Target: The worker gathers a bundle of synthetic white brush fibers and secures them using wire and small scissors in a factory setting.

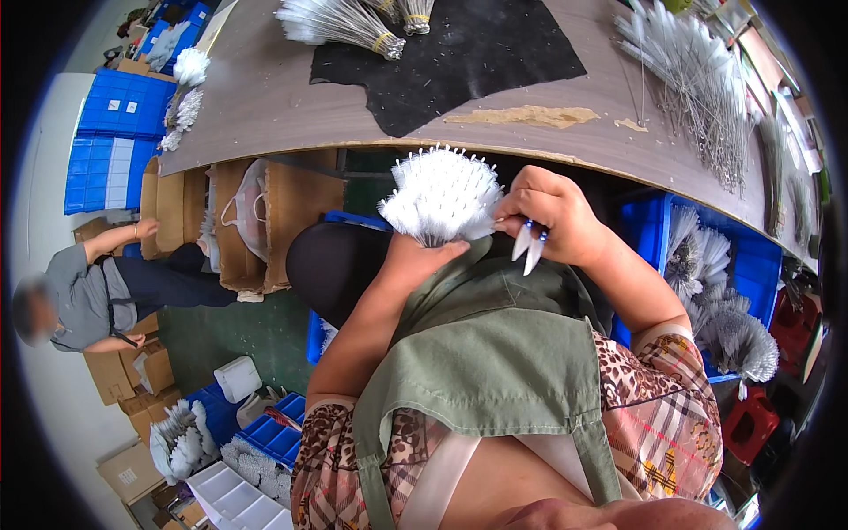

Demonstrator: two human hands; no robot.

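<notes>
A thick bundle of white-bristled wire brushes [442,190] stands upright over my lap, its tips fanned out just below the table's edge. My left hand [422,262] is closed round the narrow lower part of the bundle. My right hand [555,212] is at the bundle's right side, its thumb and fingertips pinched close to the bristles. In that same hand is a pair of small snips [528,249] with two pale pointed blades and blue near the grip; the blades point down toward my apron. Whether the fingertips also pinch a bristle is too small to tell.
On the brown table [265,106] lie a black sheet [459,71], tied brush bundles [353,26] and a heap of loose brushes [693,88]. A blue crate [746,256] of brushes stands right. Cardboard boxes [305,212] and another person [79,287] are left.
</notes>
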